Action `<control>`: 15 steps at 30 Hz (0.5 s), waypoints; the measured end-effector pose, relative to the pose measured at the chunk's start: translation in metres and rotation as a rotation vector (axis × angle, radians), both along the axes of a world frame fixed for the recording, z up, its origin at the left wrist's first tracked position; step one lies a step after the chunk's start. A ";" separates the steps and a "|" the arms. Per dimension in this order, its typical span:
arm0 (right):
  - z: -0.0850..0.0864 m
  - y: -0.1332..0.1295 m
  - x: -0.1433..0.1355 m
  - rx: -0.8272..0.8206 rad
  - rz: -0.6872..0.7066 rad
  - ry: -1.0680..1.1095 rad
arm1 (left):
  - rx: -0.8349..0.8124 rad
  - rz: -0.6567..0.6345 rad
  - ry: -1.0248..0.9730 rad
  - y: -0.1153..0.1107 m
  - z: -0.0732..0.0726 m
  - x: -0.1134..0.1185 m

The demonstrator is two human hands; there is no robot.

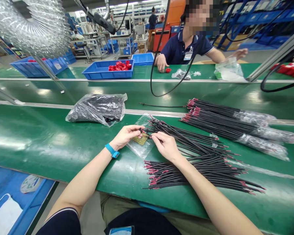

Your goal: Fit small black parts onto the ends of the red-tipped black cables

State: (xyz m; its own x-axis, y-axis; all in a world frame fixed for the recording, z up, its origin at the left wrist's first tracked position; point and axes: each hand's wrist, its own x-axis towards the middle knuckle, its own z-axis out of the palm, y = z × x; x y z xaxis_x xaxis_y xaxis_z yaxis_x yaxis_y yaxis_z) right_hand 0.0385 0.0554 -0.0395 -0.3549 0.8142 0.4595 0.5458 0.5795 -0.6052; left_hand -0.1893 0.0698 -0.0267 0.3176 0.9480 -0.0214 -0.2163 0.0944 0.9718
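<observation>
My left hand [127, 135], with a blue wristband, pinches a small black part with a bit of red at it. Close by on the right, my right hand [165, 145] has its thumb and fingers closed on the end of a black cable. Beneath both hands lie a clear plastic bag [140, 150] and a yellowish flat piece [140, 139]. Black cables with red tips [193, 138] spread out to the right of my hands. A second pile of such cables [171, 174] lies under my right forearm, nearer the table edge.
A bag of black parts [98, 107] sits behind my left hand. Bundled cables in plastic [235, 125] lie at the right. Across the bench are a blue tray [95, 72] of red parts and a person [183, 45]. A black cable [151, 78] hangs in front.
</observation>
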 end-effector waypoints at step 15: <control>0.001 0.004 0.002 -0.209 0.087 0.125 | 0.034 0.005 0.041 0.002 -0.002 -0.002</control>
